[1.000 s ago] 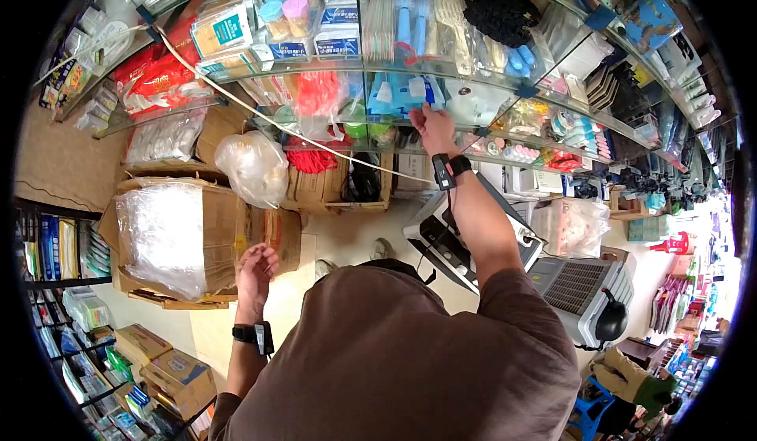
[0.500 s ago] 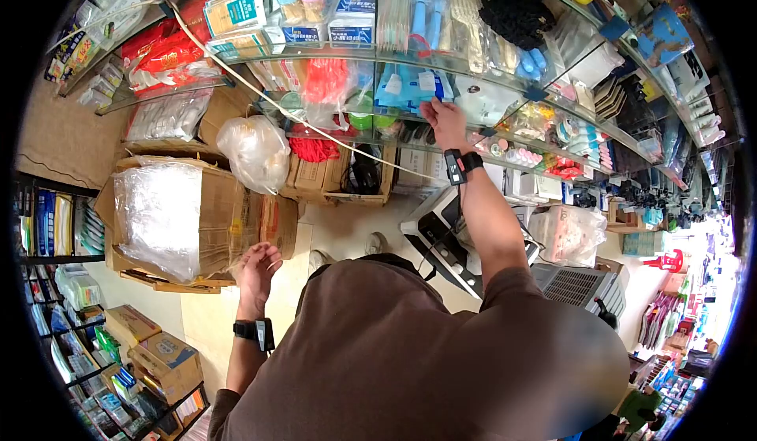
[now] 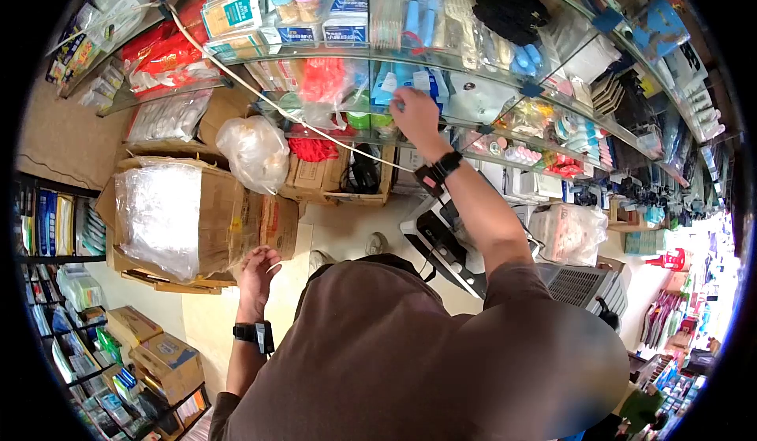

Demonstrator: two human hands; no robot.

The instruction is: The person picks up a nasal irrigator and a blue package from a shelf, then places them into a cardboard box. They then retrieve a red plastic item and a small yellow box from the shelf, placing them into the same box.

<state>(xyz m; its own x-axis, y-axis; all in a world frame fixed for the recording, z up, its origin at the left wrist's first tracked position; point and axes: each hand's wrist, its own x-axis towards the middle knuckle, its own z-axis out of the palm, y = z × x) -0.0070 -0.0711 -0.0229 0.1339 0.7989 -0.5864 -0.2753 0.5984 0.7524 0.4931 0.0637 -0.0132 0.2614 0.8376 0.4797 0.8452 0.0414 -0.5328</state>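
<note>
My right hand [image 3: 415,116] reaches up to the glass shelf, its fingers bent inward at the near edge of some blue packets [image 3: 412,80]. Whether a packet is between those fingers is hidden by the hand. Left of it, a clear bag with red contents [image 3: 323,78] and a green round item [image 3: 359,118] sit on the same shelf. My left hand [image 3: 256,282] hangs low with its fingers loosely apart and nothing in it. It is nearest to the large cardboard box [image 3: 229,220].
Glass shelves [image 3: 473,66] full of packaged goods run across the top. A white plastic bag [image 3: 252,153] rests by the boxes, and a pale cord [image 3: 260,90] crosses the shelf front. A black-and-white appliance [image 3: 441,240] stands below my right arm.
My right hand has shifted left along the blue packets, and its fingers are more bent. My left hand has hardly moved.
</note>
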